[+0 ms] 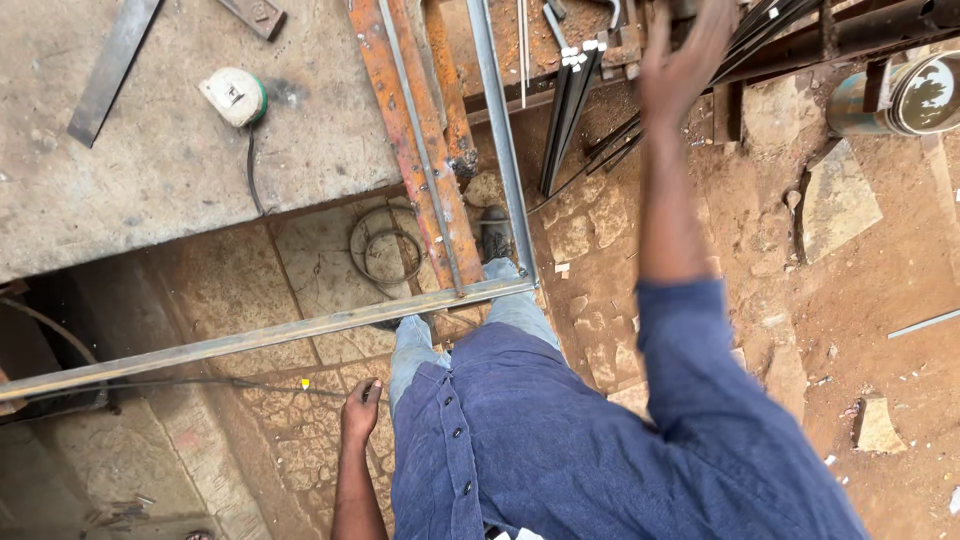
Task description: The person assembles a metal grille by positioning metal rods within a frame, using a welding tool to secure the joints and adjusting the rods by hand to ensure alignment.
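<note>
Gripping a thin dark cable [180, 381] with left hand [360, 410], fingers curled shut around it, low beside the left leg above the stone floor [300, 270]. Lifting right hand [680, 60] high and blurred, fingers loosely apart, holding nothing, near the black bars [570, 110] at the floor's far edge. Standing against a grey steel angle frame [300, 332], corner at the knees. Resting on the concrete desk [150, 170] near its front edge: a white round tool [235, 95].
</note>
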